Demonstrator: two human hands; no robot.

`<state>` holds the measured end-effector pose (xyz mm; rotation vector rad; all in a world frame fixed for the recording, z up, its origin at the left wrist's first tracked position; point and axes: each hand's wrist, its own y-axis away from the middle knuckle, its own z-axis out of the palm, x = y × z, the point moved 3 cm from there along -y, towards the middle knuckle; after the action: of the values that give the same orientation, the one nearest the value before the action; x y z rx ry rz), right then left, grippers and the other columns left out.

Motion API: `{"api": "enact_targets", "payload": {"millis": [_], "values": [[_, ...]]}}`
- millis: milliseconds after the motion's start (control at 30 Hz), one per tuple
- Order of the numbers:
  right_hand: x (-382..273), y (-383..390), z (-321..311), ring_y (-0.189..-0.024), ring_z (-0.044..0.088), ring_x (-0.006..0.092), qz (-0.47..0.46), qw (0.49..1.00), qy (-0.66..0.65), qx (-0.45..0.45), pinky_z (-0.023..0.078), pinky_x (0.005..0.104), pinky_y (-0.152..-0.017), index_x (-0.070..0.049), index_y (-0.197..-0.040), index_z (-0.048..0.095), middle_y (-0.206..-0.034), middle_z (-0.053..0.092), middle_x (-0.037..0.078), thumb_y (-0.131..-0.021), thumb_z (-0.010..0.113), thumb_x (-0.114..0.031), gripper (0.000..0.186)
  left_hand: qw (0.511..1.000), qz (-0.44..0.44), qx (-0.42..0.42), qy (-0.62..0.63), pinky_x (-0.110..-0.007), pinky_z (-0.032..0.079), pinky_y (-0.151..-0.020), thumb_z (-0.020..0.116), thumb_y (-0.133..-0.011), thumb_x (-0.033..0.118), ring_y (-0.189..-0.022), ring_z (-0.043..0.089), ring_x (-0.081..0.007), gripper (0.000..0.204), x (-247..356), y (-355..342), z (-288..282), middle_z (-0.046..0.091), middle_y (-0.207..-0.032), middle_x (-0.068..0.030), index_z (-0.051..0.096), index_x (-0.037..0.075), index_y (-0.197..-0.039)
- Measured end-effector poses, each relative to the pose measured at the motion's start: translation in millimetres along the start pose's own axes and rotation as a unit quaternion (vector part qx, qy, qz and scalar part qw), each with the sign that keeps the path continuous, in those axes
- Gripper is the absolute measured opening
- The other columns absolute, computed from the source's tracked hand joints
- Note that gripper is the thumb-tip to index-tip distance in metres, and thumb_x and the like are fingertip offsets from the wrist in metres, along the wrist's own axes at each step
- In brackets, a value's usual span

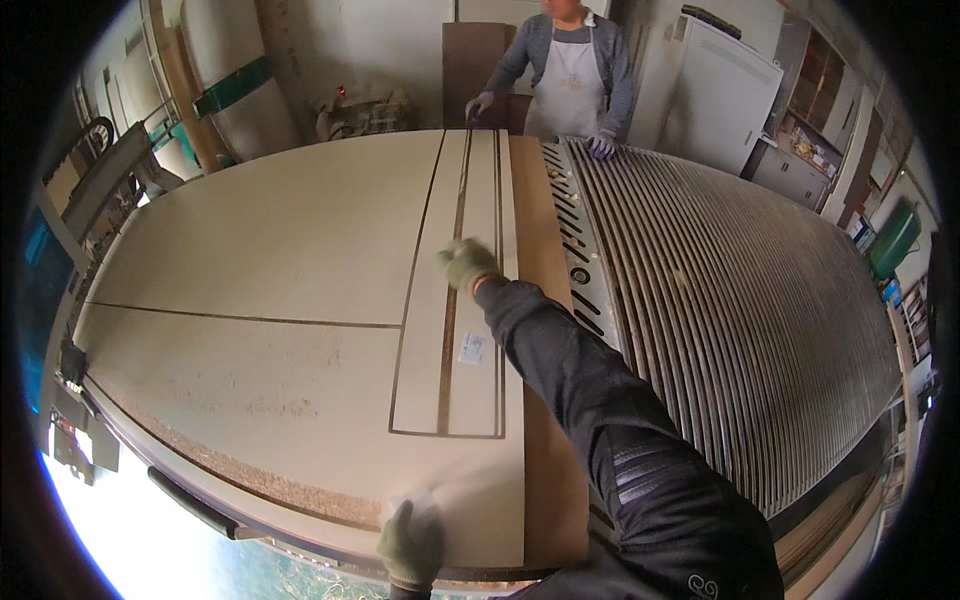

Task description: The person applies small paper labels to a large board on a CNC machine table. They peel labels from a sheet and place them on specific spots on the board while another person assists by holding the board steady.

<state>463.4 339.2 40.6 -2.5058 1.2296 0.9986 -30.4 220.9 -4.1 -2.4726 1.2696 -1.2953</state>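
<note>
A large cream board (270, 230) lies in front of me, with dark grooves cut through it that outline panels and long narrow strips. Above the strips at mid-board is my right hand (468, 265), in a green glove, its fingers curled closed; what they hold, if anything, is hidden. A small white printed label (472, 347) lies on the strips nearer me. At the board's near edge my left hand (412, 545), also gloved in green, is closed around a whitish, sheet-like thing (426, 503), blurred and partly hidden.
Right of the board runs a brown bare strip (548, 300), then a slotted metal plate and a ribbed roller surface (740, 290). Across the far edge stands a co-worker (570, 80) in a pale apron, gloved hands on the board and rollers. Sawdust (270, 485) lines the near left edge.
</note>
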Motion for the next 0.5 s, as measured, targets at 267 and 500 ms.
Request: {"api": "enact_targets", "payload": {"millis": [267,500], "values": [[-48.0,285.0,44.0,-0.070,0.063,0.0251,-0.600,0.786,-0.082,-0.122,0.052,0.0419,-0.062,-0.009,-0.080,0.067,-0.076,0.064,0.009,-0.094,0.072,-0.028,0.024,0.999,-0.031,0.009,0.030,-0.043,0.059,-0.084,0.083,-0.086,0.022,-0.095,0.074,-0.0380,0.053,-8.3,7.4,6.3,0.073,-0.104,-0.0235,0.063,-0.001,-0.129],[49.3,406.3,32.5,-0.078,0.066,0.0322,-0.394,0.912,-0.113,-0.004,0.055,0.0429,-0.071,-0.006,-0.088,0.069,-0.082,0.066,0.011,-0.094,0.074,-0.025,0.021,0.999,0.001,0.019,0.038,-0.044,0.058,-0.089,0.082,-0.087,0.026,-0.101,0.073,-0.0379,0.053,-12.8,7.8,7.8,0.072,-0.110,-0.0242,0.063,0.000,-0.129]]}}
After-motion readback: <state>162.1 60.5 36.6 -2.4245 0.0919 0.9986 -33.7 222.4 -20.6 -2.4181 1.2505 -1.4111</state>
